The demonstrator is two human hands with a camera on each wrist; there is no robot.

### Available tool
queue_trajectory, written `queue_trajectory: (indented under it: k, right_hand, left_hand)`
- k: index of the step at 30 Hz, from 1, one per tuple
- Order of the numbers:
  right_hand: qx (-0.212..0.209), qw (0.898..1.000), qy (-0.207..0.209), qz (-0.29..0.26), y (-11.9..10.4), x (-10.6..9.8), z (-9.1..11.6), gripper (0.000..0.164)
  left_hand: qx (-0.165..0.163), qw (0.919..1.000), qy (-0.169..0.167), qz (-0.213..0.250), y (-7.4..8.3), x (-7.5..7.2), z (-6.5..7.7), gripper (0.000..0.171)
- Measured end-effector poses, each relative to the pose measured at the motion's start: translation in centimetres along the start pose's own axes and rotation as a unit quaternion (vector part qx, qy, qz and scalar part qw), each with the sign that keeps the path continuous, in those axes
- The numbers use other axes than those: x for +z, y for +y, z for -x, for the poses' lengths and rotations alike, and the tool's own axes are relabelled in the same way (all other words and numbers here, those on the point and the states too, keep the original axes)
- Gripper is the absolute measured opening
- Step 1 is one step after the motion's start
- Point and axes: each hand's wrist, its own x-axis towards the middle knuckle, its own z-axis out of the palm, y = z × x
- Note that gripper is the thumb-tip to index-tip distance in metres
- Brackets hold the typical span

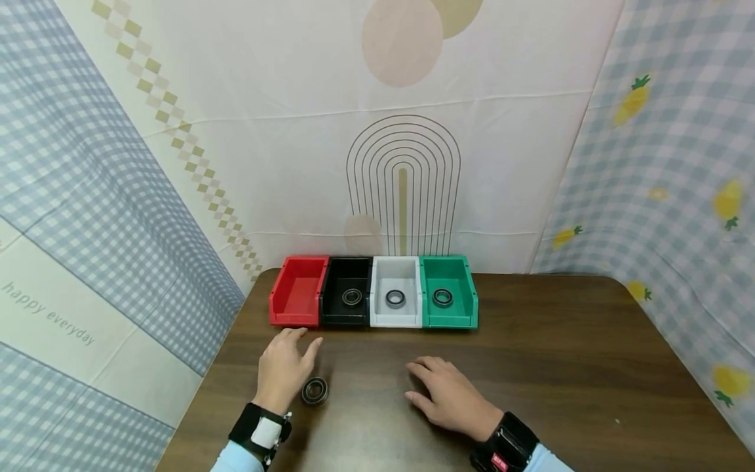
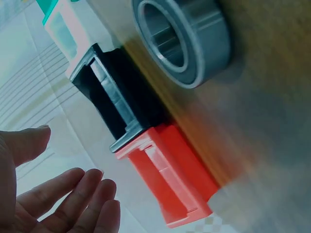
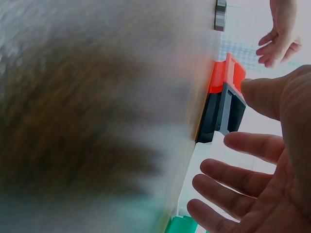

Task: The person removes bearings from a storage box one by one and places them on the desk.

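A ball bearing point(image 1: 315, 391) lies on the table beside my left hand point(image 1: 283, 367); in the left wrist view the same bearing point(image 2: 187, 39) shows its dark ring from the side. My left hand is above the table with thumb and fingers apart, holding nothing. Toward the middle, my right hand point(image 1: 448, 396) hovers low over the wood, fingers loosely bent and nothing in them. Bearings sit singly in three bins: one point(image 1: 352, 297) in the black bin point(image 1: 348, 272), one point(image 1: 395, 299) in the white bin point(image 1: 396, 270), one point(image 1: 442, 297) in the green bin point(image 1: 448, 272).
A red bin point(image 1: 297, 288) with no bearing stands at the left end of the row. The bins are side by side at the back of the brown table point(image 1: 560, 354). Behind them hangs a printed cloth point(image 1: 295, 170), with checked cloth at both sides.
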Motion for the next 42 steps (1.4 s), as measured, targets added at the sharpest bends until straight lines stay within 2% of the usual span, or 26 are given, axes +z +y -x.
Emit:
queue_trajectory:
  k: [5,12,19,24,29,33,42]
  right_hand:
    - [0.009,1.0,-0.007,-0.004,0.1,0.0,0.1,0.052]
    - [0.015,1.0,-0.005,0.001,0.4,-0.2,0.4,0.053]
    - [0.023,1.0,-0.01,-0.007,0.5,-0.3,0.6,0.053]
    - [0.034,0.999,-0.029,-0.021,0.6,-0.5,0.6,0.055]
    - [0.024,0.999,-0.036,-0.029,0.7,-0.6,0.8,0.054]
    - [0.016,0.999,-0.032,-0.028,0.6,-0.6,1.0,0.053]
    - [0.014,0.999,-0.04,-0.03,0.2,-0.6,1.1,0.054]
  left_hand:
    - [-0.013,0.9998,-0.009,0.007,-0.5,0.5,0.3,0.045]
    - [-0.004,0.9998,0.001,0.02,-0.4,1.0,0.1,0.043]
    - [-0.01,0.9975,0.016,0.068,-0.6,1.5,-0.6,0.041]
    - [-0.03,0.9962,0.003,0.082,-1.0,2.1,-2.2,0.047]
    - [-0.05,0.9939,-0.011,0.098,-0.8,2.6,-4.7,0.054]
    - [-0.065,0.9916,-0.009,0.112,-0.5,3.4,-6.4,0.059]
    - [-0.082,0.9903,-0.024,0.11,-0.6,4.5,-8.5,0.063]
